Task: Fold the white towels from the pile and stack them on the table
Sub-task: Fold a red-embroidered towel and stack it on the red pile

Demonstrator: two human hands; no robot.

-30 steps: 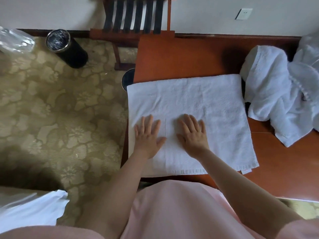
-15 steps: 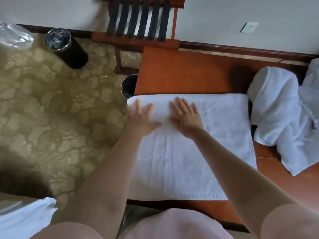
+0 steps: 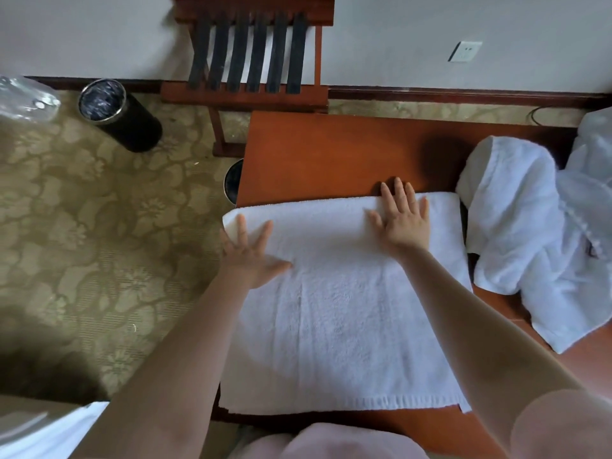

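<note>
1. The pile of white towels [image 3: 516, 226] runs off the right edge.
2. The table [image 3: 331, 154] hides most of a dark bin [image 3: 232, 180].
3. Lower left, a white cloth [image 3: 49, 435] is cut by the frame.
4. The wooden rack [image 3: 248, 97] is cropped on top.
</note>
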